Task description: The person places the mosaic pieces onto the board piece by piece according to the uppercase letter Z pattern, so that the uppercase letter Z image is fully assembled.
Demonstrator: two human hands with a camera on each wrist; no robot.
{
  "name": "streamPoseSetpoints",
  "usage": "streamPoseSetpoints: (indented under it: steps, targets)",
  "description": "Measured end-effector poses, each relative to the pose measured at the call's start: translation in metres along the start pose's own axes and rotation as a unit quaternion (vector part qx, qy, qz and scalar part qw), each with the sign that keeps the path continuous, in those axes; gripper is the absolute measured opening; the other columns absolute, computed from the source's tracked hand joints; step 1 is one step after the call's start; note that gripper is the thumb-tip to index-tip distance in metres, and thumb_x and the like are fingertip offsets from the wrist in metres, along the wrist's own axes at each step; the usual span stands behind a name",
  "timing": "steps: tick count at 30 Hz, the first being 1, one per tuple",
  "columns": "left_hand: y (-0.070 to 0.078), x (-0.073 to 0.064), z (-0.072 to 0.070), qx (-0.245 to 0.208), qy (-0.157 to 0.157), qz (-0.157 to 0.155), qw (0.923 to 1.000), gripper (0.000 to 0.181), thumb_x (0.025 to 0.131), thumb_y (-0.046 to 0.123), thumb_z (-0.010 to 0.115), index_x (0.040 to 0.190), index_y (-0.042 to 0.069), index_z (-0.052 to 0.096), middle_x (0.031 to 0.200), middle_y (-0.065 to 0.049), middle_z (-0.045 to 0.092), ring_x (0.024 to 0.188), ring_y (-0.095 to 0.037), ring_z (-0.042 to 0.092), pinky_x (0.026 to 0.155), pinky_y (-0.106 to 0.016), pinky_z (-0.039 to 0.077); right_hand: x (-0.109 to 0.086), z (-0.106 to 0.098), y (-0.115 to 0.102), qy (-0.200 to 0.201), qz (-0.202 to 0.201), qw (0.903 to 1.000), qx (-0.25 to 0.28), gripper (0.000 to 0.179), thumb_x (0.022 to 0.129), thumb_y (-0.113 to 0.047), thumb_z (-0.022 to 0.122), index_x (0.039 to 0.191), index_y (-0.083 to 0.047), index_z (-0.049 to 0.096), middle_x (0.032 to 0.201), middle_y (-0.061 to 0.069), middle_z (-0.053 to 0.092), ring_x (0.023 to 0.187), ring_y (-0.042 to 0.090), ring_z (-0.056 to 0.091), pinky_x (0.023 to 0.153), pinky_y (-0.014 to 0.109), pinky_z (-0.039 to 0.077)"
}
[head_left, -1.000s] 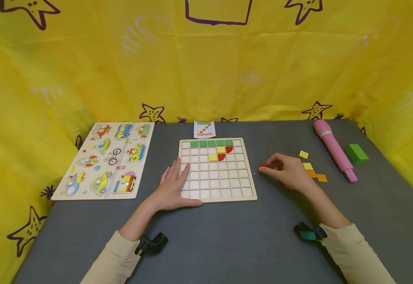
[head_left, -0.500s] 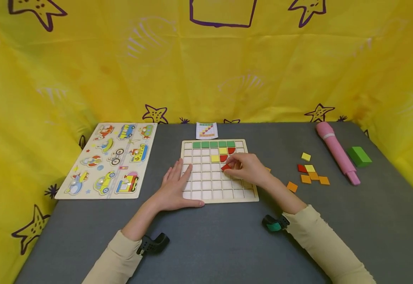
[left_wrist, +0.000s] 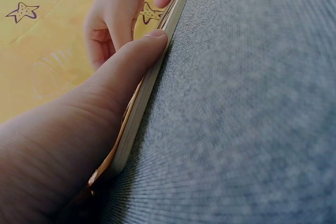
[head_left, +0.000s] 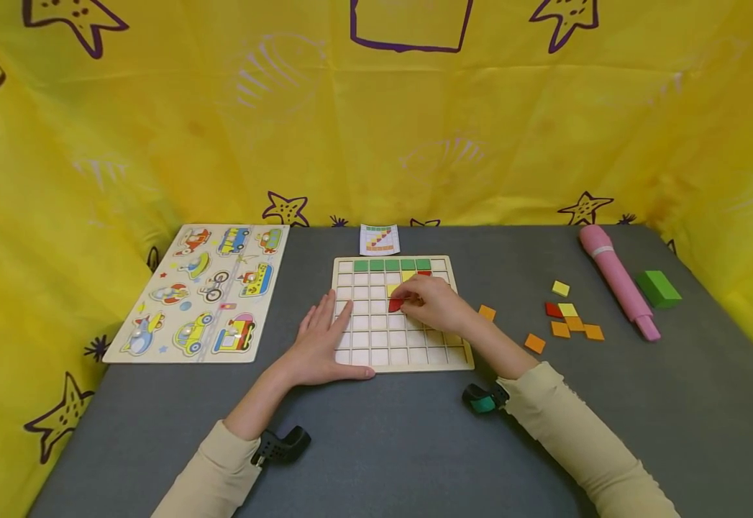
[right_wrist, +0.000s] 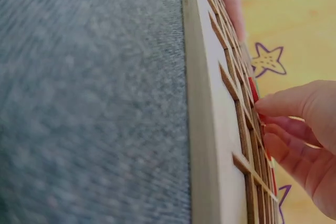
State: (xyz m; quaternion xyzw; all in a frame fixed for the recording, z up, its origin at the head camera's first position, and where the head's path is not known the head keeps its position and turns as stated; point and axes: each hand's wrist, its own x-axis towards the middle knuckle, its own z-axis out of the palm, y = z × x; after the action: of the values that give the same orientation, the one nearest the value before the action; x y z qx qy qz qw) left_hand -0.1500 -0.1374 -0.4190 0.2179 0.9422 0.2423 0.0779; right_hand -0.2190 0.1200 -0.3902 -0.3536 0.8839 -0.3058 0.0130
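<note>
My right hand (head_left: 437, 306) is over the middle of a wooden grid board (head_left: 379, 357). Thumb and fingertips pinch a red quarter-round tile (head_left: 395, 306) at one of the cells; in the right wrist view the red tile (right_wrist: 254, 88) is against the grid beside the thumb tip. Whether it lies fully in the cell I cannot tell. A row of green tiles (head_left: 392, 265) fills part of the board's top, with yellow tiles (head_left: 408, 276) and red below, partly hidden by my right hand. My left hand (head_left: 318, 349) rests spread on the board's left side, thumb along the near edge (left_wrist: 137, 114).
Behind the board lies a small pattern card (head_left: 379, 239). A vehicle puzzle board (head_left: 198, 291) is at the left. On the right are loose orange tiles (head_left: 534, 343), yellow and red ones, a pink toy microphone (head_left: 618, 280) and a green block (head_left: 659, 288).
My right hand has carried the red tile from the table at the right leftward onto the board, then slightly further left to a cell. The left hand has stayed on the board.
</note>
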Motion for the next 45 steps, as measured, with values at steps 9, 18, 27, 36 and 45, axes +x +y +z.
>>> streamPoseSetpoints:
  steps: [9, 18, 27, 36, 45]
  targets:
    - [0.002, 0.001, -0.001, -0.001, -0.006, -0.003, 1.0000, 0.122, 0.071, 0.069, 0.072, 0.156, 0.006, 0.013, 0.160, -0.020, -0.011, 0.147, -0.032, -0.009, 0.116, -0.051, -0.002, -0.003, 0.005, 0.002, 0.026, 0.037, 0.9979, 0.046, 0.019, 0.088, -0.002, 0.068, 0.106, -0.004, 0.071, 0.098, 0.005, 0.069, 0.089, 0.017, 0.063, 0.083, 0.033, 0.053]
    - [0.003, 0.001, -0.001, 0.001, -0.005, -0.002, 1.0000, 0.122, 0.071, 0.068, 0.073, 0.156, 0.005, 0.013, 0.160, -0.021, -0.011, 0.147, -0.034, -0.009, 0.115, -0.052, -0.001, -0.012, 0.003, 0.007, 0.047, 0.103, 0.9873, 0.112, 0.017, 0.093, -0.009, 0.065, 0.109, -0.008, 0.072, 0.102, 0.001, 0.070, 0.097, 0.016, 0.063, 0.089, 0.035, 0.052]
    - [0.002, 0.001, 0.000, 0.000, -0.007, -0.006, 1.0000, 0.122, 0.071, 0.069, 0.073, 0.156, 0.004, 0.014, 0.160, -0.021, -0.010, 0.147, -0.034, -0.008, 0.115, -0.052, -0.002, -0.034, -0.022, 0.016, 0.051, 0.159, 0.9750, 0.146, 0.020, 0.095, -0.018, 0.065, 0.112, -0.011, 0.072, 0.109, 0.002, 0.070, 0.099, 0.021, 0.062, 0.083, 0.038, 0.049]
    - [0.002, 0.000, 0.000, -0.002, -0.005, -0.007, 1.0000, 0.122, 0.071, 0.068, 0.073, 0.156, 0.004, 0.014, 0.161, -0.020, -0.010, 0.147, -0.034, -0.008, 0.115, -0.052, -0.002, -0.069, -0.050, 0.040, 0.062, 0.184, 0.9740, 0.117, 0.025, 0.097, -0.019, 0.063, 0.118, -0.007, 0.069, 0.117, 0.009, 0.067, 0.103, 0.028, 0.062, 0.083, 0.041, 0.052]
    - [0.001, 0.000, 0.001, -0.001, -0.005, -0.005, 1.0000, 0.121, 0.071, 0.068, 0.073, 0.156, 0.004, 0.014, 0.160, -0.021, -0.011, 0.147, -0.034, -0.008, 0.115, -0.053, -0.001, -0.107, -0.078, 0.070, 0.116, 0.203, 0.9721, 0.024, 0.025, 0.097, -0.016, 0.061, 0.118, -0.003, 0.067, 0.121, 0.020, 0.062, 0.104, 0.039, 0.062, 0.086, 0.053, 0.050]
